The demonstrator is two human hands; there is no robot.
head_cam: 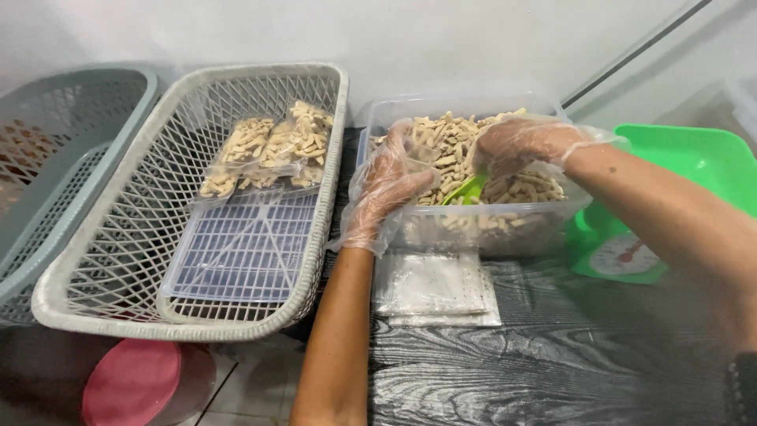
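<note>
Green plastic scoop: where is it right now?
In the head view, the green plastic scoop is right of centre, in the right hand, dipped into the clear plastic tub of beige snack sticks.

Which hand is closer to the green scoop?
The right hand: it holds the green scoop over the clear tub of snack sticks. The left hand is just beside the scoop, at the tub's left edge, not touching it.

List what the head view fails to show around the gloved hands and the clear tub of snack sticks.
- Green scoop: only its tip shows; the right hand covers the handle.
- Left hand: whether it holds a bag is unclear through the crinkled glove.
- Green scale: the right forearm hides part; its dial is too small to make out.
- Grey basket: cut off by the left edge.
</note>
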